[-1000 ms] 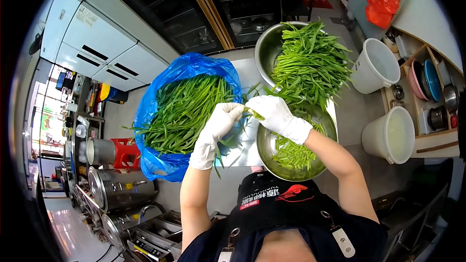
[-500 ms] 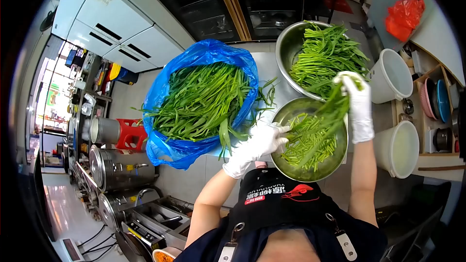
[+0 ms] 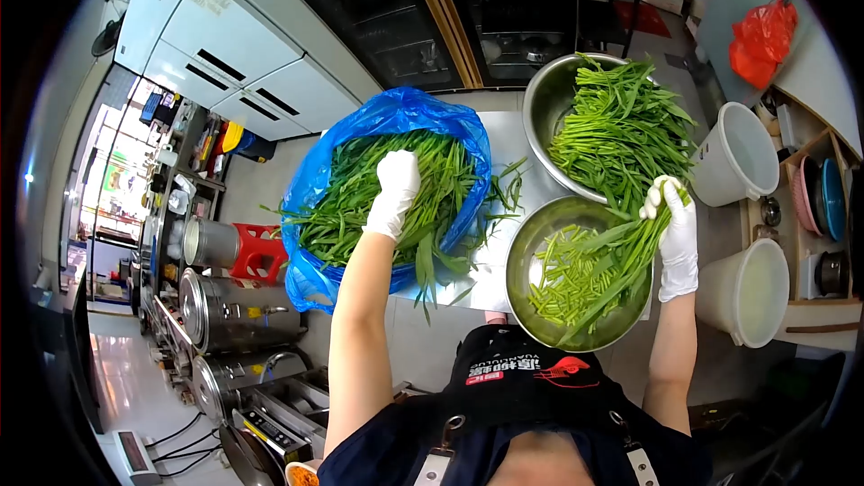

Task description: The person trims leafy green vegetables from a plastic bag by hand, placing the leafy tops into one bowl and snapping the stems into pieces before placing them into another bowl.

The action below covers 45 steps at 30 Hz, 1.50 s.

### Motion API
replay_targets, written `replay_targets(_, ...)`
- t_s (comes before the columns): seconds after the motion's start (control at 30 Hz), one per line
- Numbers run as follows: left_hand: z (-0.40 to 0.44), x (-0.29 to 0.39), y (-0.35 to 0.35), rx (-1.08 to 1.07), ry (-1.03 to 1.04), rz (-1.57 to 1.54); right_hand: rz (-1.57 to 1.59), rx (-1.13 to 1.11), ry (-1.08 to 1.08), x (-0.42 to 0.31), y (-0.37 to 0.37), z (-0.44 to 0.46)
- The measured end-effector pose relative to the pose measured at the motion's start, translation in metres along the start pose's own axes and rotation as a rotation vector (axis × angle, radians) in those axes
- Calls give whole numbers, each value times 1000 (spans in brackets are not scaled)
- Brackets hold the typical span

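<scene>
The small metal bowl (image 3: 519,261) sat at the near right corner of the shiny table (image 3: 487,285), with short cut stems (image 3: 562,297) in it. The right hand (image 3: 677,238), in a white glove, held a bunch of long greens (image 3: 634,256), and the leaves hung into that bowl. By the left edge was the blue bag (image 3: 301,207), full of leafy greens (image 3: 432,182). The left hand (image 3: 396,187), gloved too, was curled narrow on them; I cannot tell if it gripped any. At the far right corner, the big metal bowl (image 3: 547,101) held more greens (image 3: 619,121).
</scene>
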<state>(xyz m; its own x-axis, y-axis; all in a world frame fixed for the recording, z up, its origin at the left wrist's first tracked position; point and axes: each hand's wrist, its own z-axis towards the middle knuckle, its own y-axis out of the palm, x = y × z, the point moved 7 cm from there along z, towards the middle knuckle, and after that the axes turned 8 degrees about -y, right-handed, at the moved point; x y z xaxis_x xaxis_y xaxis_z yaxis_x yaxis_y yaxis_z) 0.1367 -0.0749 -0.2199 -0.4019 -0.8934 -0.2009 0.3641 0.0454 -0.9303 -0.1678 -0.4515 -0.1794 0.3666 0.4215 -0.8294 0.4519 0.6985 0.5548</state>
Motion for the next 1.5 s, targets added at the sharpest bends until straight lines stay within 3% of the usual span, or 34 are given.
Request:
replay_targets(0.1,3,-3,10,-110,-63,-27,98,-63,130,17,7,-5)
replay_targets(0.13,4,-9,14,-236,-166,-64,107,-65,162,24,5,-5)
replay_targets(0.23,7,-24,-21,-311,-275,-222,56,-12,202,31,7,-7)
replay_targets(0.33,5,-39,-62,-512,-219,-473,-15,-50,241,36,15,-6)
replay_targets(0.4,-4,-46,-80,-684,-296,-711,-37,-26,298,43,31,-8)
replay_targets(0.57,-21,-30,-121,-681,-369,-1301,-145,-231,359,69,107,-14)
replay_targets(0.67,-24,1,-154,-664,-311,-1411,-96,-330,346,85,156,-12)
replay_targets(0.87,-42,47,-184,-774,-110,-1193,80,-348,342,113,207,-1)
replay_targets(0.93,-47,49,-188,-765,-31,-969,21,-338,314,111,211,2)
replay_targets(0.97,-45,45,-202,-567,39,-752,-1,-339,303,110,212,3)
replay_targets(1.0,-34,47,-223,-208,215,-583,-25,-341,292,107,215,4)
replay_targets(1.07,-30,42,-245,168,154,-483,-132,-428,226,96,223,2)
replay_targets(1.1,-29,49,-255,216,170,-509,-184,-463,205,88,231,-1)
replay_targets(1.13,-27,58,-260,73,65,-575,-235,-499,183,82,238,-4)
replay_targets(1.23,-20,78,-242,-245,45,-781,-313,-584,50,77,250,-10)
replay_targets(1.5,6,10,-319,108,-142,-1293,-228,-347,178,77,179,10)
